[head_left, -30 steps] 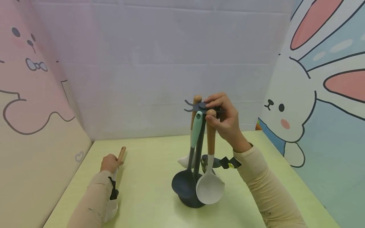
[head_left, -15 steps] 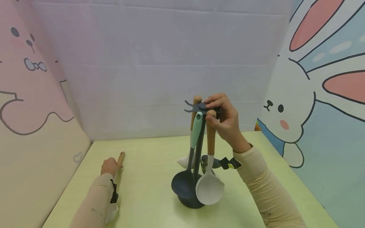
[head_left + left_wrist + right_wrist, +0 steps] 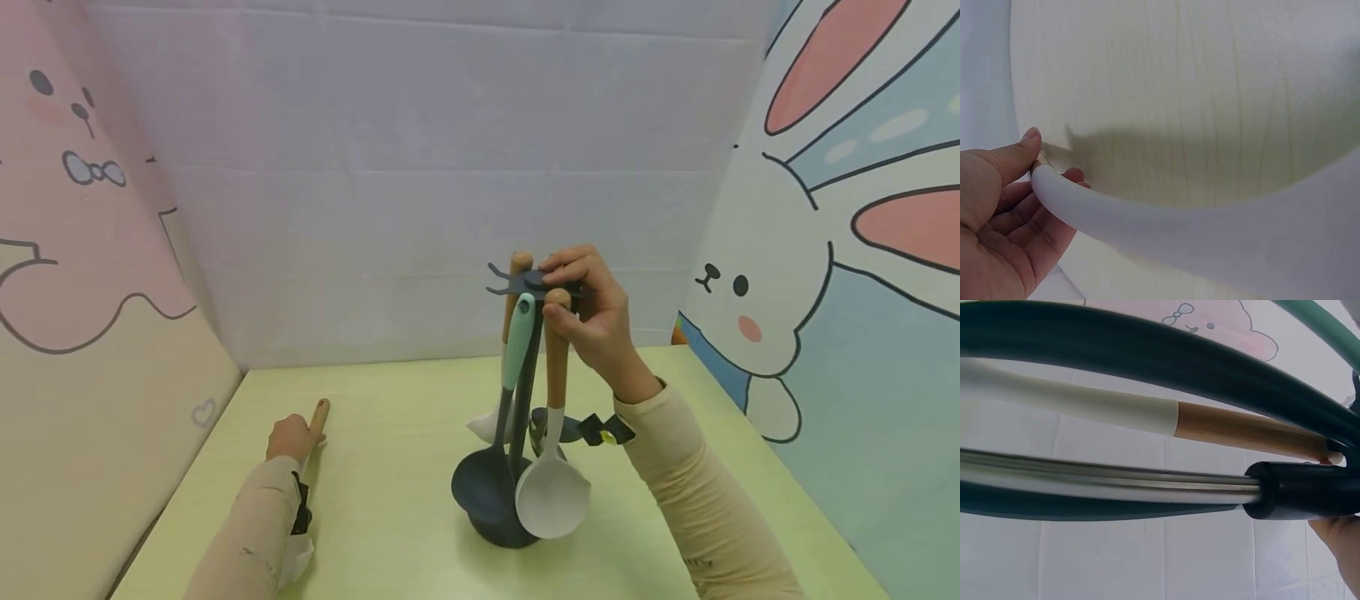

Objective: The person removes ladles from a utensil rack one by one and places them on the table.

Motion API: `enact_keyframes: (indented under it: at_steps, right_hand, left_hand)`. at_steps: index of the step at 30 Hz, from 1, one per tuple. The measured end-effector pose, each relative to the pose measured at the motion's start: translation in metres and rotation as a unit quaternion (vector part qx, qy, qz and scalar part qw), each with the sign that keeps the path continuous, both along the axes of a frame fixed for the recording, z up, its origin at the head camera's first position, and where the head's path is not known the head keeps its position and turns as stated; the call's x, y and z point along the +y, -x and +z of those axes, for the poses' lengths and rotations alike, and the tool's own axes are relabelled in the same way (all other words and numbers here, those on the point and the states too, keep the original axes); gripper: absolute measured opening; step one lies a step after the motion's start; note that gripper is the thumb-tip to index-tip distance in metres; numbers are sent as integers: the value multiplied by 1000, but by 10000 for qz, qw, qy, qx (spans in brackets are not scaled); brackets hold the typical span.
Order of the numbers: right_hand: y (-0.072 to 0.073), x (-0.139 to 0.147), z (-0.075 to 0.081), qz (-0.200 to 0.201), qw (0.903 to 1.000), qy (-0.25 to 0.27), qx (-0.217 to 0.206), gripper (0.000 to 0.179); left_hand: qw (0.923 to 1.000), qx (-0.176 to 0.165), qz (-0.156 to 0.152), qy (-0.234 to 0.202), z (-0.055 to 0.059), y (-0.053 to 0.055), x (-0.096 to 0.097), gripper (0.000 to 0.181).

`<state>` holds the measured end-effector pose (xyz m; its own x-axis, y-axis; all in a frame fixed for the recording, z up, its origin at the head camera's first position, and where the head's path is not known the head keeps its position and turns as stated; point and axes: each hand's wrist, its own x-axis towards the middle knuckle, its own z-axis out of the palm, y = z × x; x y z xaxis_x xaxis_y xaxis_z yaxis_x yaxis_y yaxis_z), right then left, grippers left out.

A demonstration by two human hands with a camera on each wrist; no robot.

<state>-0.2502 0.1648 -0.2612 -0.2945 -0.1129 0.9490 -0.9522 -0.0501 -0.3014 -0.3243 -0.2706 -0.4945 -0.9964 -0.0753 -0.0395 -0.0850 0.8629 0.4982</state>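
My left hand holds a utensil by its wooden handle, low over the table at the left. In the left wrist view, thumb and fingers pinch it where the curved white shaft begins. Its white head is partly hidden by the sleeve. My right hand grips the hooked top of a dark utensil stand, with the thumb at the wooden handle of a white ladle. Beside that ladle hangs a dark ladle with a mint handle.
Behind the front ladles hangs another white utensil with a wooden handle. Metal wires run into a black handle in the right wrist view. Cartoon-printed walls and a white back wall enclose the pale table.
My left hand has shifted slightly towards me, bringing the utensil along. My right hand and the stand with its hanging utensils have stayed where they were.
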Motion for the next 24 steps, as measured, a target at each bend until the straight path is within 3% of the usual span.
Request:
enact_keyframes:
  at_steps: [8,10,15,19,24]
  right_hand:
    - [-2,2,1,72,9999,-131,-55,61]
    - [-2,3,3,-6,9997,-222,-52,60]
    - [-3,8,6,-123,9990,-423,-86,62]
    - [-3,10,6,-64,9983,-538,-235,67]
    - [-5,15,6,-16,9961,-696,-540,73]
  left_hand:
    - [9994,236,-175,-156,7,-11,1,42]
    - [9990,346,-264,-133,9,-11,0,35]
    - [9973,522,-506,62,13,-6,-1,47]
    - [9975,555,-429,9,26,-8,10,45]
    - [9962,700,-321,-395,44,-11,38,45]
